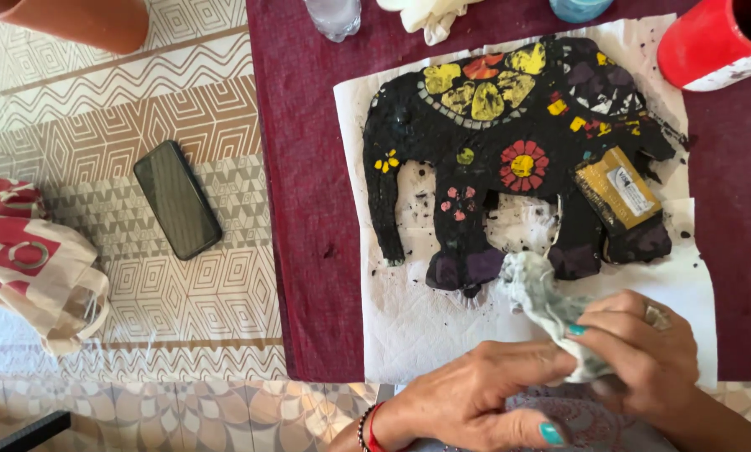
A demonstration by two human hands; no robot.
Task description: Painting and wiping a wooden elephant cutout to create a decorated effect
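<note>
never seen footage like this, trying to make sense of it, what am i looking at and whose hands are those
One camera, worn on a person's head, looks down at their own two bare hands. The left hand and right hand together grip a crumpled grey cloth. In front lies a black elephant mosaic with coloured flowers, on white paper over a maroon cloth. A small yellowish block rests on the elephant. To the side lie a dark phone and a red-and-white bag; a red cup stands at the top.
</note>
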